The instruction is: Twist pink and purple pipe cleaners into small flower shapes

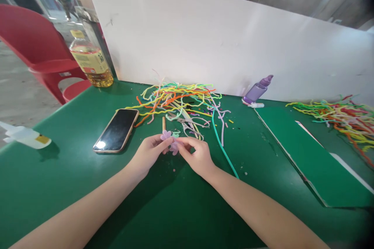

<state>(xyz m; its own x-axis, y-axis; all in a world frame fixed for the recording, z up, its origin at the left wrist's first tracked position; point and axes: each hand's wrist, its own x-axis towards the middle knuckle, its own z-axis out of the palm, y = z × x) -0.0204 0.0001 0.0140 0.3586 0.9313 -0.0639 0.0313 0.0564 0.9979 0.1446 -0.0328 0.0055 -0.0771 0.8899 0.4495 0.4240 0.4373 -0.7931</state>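
My left hand (150, 151) is closed in a pinch on a small lilac flower (166, 135), which looks shaped from pipe cleaner. Close beside it, my right hand (198, 153) pinches a second lilac flower (174, 148) between thumb and fingertips. Whether the two flowers are joined cannot be made out. Just behind the fingers are a light wooden stick (164, 123) and a mint-green piece (175, 134). Grey-handled scissors (191, 124) lie on the table beyond my right hand, partly under loose strands.
A tangled heap of coloured pipe cleaners (178, 99) lies at the back; another heap (336, 116) is far right. Around the green table (73, 194) are a phone (117, 130), white bottle (32, 136), oil bottle (91, 60), purple bottle (257, 90) and green board (315, 159). A white panel (204, 35) stands behind.
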